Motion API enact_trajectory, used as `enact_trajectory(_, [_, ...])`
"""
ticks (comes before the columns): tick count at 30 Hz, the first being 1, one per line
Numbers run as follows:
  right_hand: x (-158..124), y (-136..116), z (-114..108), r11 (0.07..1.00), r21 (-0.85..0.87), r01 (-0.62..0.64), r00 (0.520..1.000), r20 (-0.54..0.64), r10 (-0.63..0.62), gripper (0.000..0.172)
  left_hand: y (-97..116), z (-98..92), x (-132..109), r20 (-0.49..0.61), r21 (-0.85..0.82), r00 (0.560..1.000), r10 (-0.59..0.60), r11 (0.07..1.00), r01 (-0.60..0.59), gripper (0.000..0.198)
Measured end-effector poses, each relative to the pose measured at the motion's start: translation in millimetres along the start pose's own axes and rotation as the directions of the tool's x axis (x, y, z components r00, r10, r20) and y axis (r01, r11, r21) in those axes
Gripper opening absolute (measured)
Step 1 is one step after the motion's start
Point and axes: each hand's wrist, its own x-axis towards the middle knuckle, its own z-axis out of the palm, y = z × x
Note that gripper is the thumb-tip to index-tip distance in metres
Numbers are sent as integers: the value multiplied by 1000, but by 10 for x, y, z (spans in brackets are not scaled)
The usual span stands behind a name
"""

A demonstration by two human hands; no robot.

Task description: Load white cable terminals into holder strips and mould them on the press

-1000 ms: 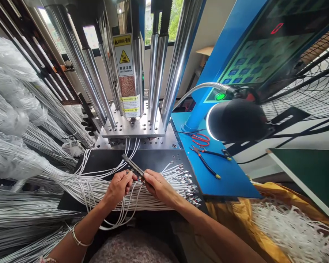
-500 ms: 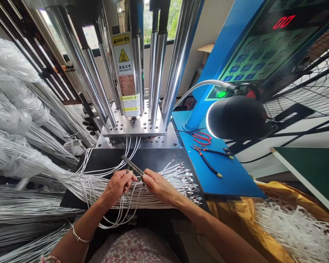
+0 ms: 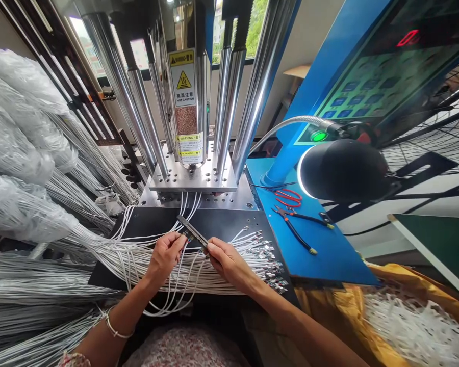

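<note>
My right hand (image 3: 227, 262) grips the near right end of a narrow dark metal bar (image 3: 191, 230), which slants above the cables. Against the bar's lower side, my left hand (image 3: 167, 255) pinches the end of a white cable (image 3: 180, 267); the fingers hide most of that small end. A few white cables loop down below the hands. Under them lies a thick bundle of white cables (image 3: 149, 270), whose small metal connectors (image 3: 270, 260) fan out to the right on the black work surface (image 3: 162, 216).
A press with steel columns and a lower steel plate (image 3: 193, 182) stands ahead, cables running under it. Red-handled scissors (image 3: 288, 198) and cutters (image 3: 296, 234) lie on the blue table (image 3: 329, 262). A black lamp (image 3: 340, 168) hangs above. Wrapped cable bundles (image 3: 19, 204) crowd the left.
The view has shifted slightly, so everything appears further right. My left fingers have drawn back from my right hand and now pinch closer to the bar's middle. My right hand keeps its grip.
</note>
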Motion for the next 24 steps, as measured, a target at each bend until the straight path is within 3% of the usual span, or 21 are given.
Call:
enact_trajectory(10, [25,18,-28,999,-31,-6,1000,28,7,33,57,-24,-2,23,-54,997,-74,996,76,34])
enact_trajectory(14, [22,23,-36,992,-127,28,999,41,-23,32,79,-75,25,36,-70,996,-83,994,85,31])
enact_trajectory(20, [-4,-22,-47,942,-321,97,995,62,-81,32,139,-155,39,117,72,992,-51,996,43,32])
enact_trajectory(24, [-24,40,-88,955,-297,11,999,38,1,32,154,-225,154,170,284,985,-20,959,-29,33])
